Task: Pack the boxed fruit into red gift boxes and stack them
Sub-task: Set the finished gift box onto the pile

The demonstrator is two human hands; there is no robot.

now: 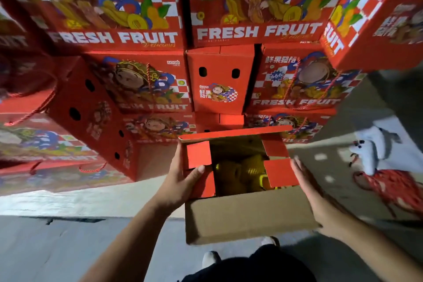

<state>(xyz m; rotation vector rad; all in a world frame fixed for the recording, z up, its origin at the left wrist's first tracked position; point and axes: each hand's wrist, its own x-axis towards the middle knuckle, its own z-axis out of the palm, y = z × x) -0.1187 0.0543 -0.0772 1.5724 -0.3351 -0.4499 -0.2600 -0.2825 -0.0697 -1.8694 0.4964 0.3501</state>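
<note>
The open gift box (pixel 238 167) is held above the floor (pixel 68 247), mouth up, yellow fruit (pixel 240 171) inside, its long axis running away from the person toward the stack (pixel 142 89). The left hand (pixel 180 181) grips its left wall, thumb over the rim; the right hand (pixel 306 181) presses flat-fingered against the right wall. Best to fold the small red flaps (pixel 199 153) first, then the brown flap (pixel 247 215), keeping the box level.

An open red gift box (pixel 238 162) stood upright with its flaps raised, the near brown flap (pixel 247 215) hanging outward. Yellow netted fruit (pixel 240 174) lay inside. Behind it rose a stack of closed red gift boxes (pixel 219 80) printed "FRESH FRUIT".
</note>
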